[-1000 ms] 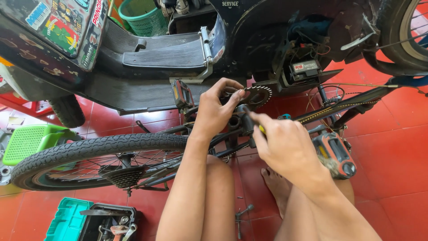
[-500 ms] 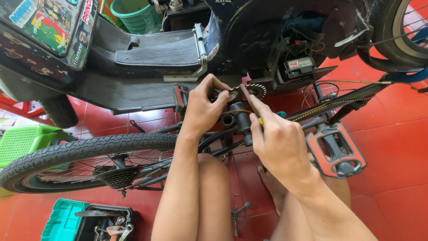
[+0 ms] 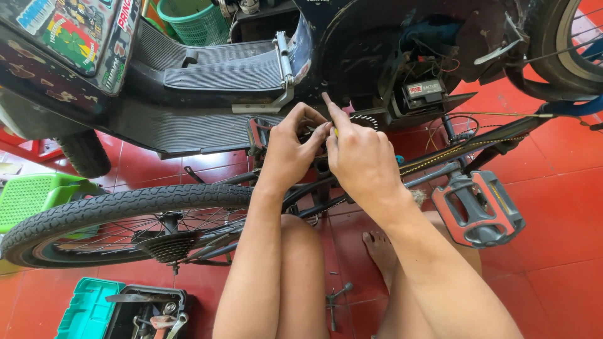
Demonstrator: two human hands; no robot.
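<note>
Your right hand (image 3: 361, 157) has let the pedal (image 3: 480, 210) swing free, and both sets of fingers now pinch close together at the chainring (image 3: 361, 119), left hand (image 3: 289, 154) alongside.

Red tiled floor (image 3: 553, 263) carries a green toolbox (image 3: 88, 311) and a bicycle wheel (image 3: 119, 220).

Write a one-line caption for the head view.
Both hands, left hand and right hand, work at the chainring of an overturned bicycle beside a scooter.
</note>
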